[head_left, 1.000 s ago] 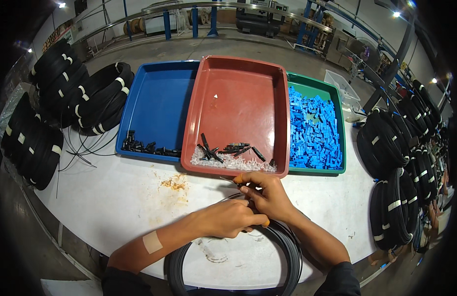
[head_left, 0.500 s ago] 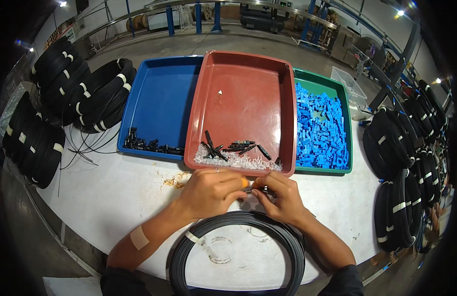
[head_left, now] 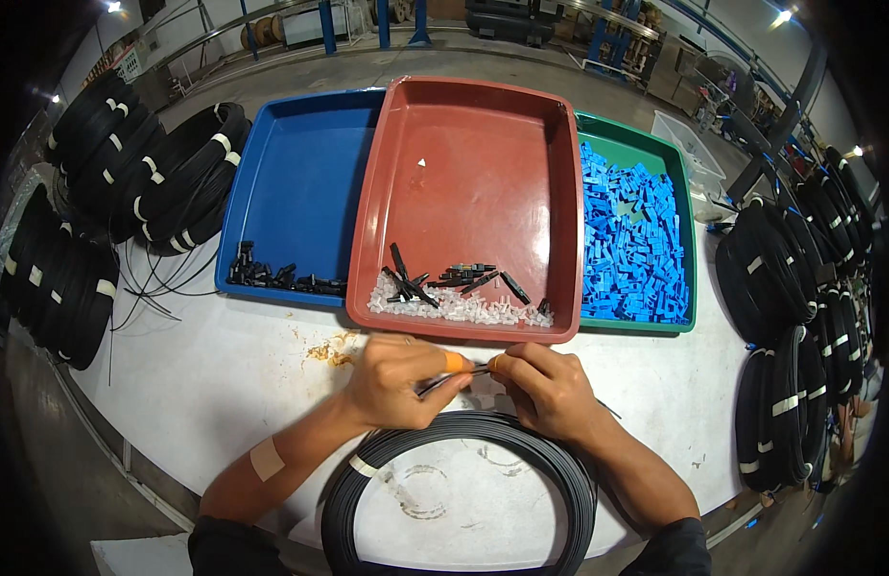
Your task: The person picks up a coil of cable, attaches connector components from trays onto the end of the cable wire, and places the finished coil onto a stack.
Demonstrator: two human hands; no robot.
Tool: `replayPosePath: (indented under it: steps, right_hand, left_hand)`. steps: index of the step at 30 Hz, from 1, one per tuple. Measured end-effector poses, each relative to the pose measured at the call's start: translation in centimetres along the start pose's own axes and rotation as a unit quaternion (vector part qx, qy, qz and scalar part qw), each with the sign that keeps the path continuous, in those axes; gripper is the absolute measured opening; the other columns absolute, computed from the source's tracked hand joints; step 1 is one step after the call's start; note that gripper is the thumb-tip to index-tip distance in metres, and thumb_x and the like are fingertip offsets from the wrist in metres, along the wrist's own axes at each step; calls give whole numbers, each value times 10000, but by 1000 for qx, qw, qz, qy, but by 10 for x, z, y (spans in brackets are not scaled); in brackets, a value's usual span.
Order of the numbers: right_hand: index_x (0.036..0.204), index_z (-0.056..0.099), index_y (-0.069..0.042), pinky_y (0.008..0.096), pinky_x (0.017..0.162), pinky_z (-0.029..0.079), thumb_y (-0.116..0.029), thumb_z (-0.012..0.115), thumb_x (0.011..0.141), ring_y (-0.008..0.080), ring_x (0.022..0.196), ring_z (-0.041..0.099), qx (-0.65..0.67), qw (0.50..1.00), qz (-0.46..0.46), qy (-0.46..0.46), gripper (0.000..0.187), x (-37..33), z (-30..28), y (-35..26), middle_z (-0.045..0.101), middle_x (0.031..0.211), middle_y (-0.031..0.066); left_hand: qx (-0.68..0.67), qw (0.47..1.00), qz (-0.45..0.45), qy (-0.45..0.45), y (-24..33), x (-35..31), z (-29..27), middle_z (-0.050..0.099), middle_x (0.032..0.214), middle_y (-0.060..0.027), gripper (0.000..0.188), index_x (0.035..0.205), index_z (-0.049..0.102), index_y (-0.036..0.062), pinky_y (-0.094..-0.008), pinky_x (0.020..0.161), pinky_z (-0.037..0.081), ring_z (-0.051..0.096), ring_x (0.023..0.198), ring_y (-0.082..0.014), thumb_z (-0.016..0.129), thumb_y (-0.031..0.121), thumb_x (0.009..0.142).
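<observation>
My left hand (head_left: 401, 382) and my right hand (head_left: 545, 386) meet just in front of the red tray (head_left: 463, 192), both with closed fingers. Between their fingertips runs a short stretch of thin black cable (head_left: 480, 370), pinched from both sides. Each hand wears an orange finger cover. The cable's end and any small part on it are hidden by my fingers. Below my hands lies a coil of black cable (head_left: 580, 499), bound with a white band. Small whitish translucent pieces (head_left: 454, 309) and several slim black connectors (head_left: 513, 288) lie along the red tray's near side.
A blue tray (head_left: 305, 173) with black parts (head_left: 281, 278) stands left of the red one. To the right, a green tray (head_left: 692, 259) holds many blue clips (head_left: 631, 250). Black cable coils (head_left: 65, 288) flank the table on both sides. Yellowish scraps (head_left: 331, 353) lie near my left hand.
My left hand has shifted slightly left and my right hand has turned a little. More of the cable between the fingertips now shows. The view has shifted slightly.
</observation>
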State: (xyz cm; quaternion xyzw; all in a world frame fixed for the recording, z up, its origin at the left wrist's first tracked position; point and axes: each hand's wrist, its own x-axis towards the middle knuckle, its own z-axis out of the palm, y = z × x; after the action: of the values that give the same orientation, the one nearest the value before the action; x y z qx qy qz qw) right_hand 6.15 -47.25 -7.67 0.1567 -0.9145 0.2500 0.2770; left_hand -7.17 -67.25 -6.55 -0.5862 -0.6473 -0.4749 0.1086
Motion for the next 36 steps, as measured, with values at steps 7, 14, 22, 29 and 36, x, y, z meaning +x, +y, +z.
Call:
replayPosePath:
  steps: [7, 14, 22, 29, 36]
  right_hand:
    - [1068, 656, -15, 391, 635, 561, 41, 728, 689, 289, 756, 665, 1, 1000, -6, -1, 390, -2, 4, 2, 618, 894, 110]
    - [1090, 656, -2, 388, 645, 572, 25, 729, 707, 300, 748, 673, 23, 999, 22, -34, 391, -7, -1, 3, 633, 900, 119]
    - [1048, 674, -8, 368, 596, 556, 2, 747, 785, 270, 698, 664, 25, 1000, 2, -12, 273, 1, -1, 4, 647, 870, 110]
    - [1032, 676, -6, 363, 575, 545, -4, 750, 802, 266, 671, 656, 22, 1000, 14, -5, 241, 2, 0, 9, 641, 839, 111]
    - [1024, 674, -8, 362, 572, 541, -17, 750, 818, 266, 668, 653, 18, 1000, 16, -5, 220, 1, 1, 9, 636, 834, 108]
  left_hand:
    - [47, 990, -117, 57, -35, 44, -39, 760, 821, -141, 119, 957, 766, 2, -287, 607, 567, 747, 677, -206, 748, 62, 856]
    - [88, 990, -63, -91, -60, 78, -23, 761, 923, -165, 175, 997, 763, -8, -386, 771, 584, 747, 843, -303, 717, 6, 829]
    - [169, 972, -34, -162, -70, 83, -9, 744, 890, -158, 148, 952, 755, 7, -438, 828, 553, 713, 888, -340, 712, 14, 811]
    - [214, 949, -49, -228, -64, 80, -7, 711, 821, -134, 92, 917, 729, 24, -450, 795, 545, 682, 837, -334, 688, 70, 848]
    - [216, 964, -35, -154, -76, 71, 15, 674, 913, -88, 106, 949, 728, 45, -417, 755, 554, 679, 847, -316, 700, 91, 858]
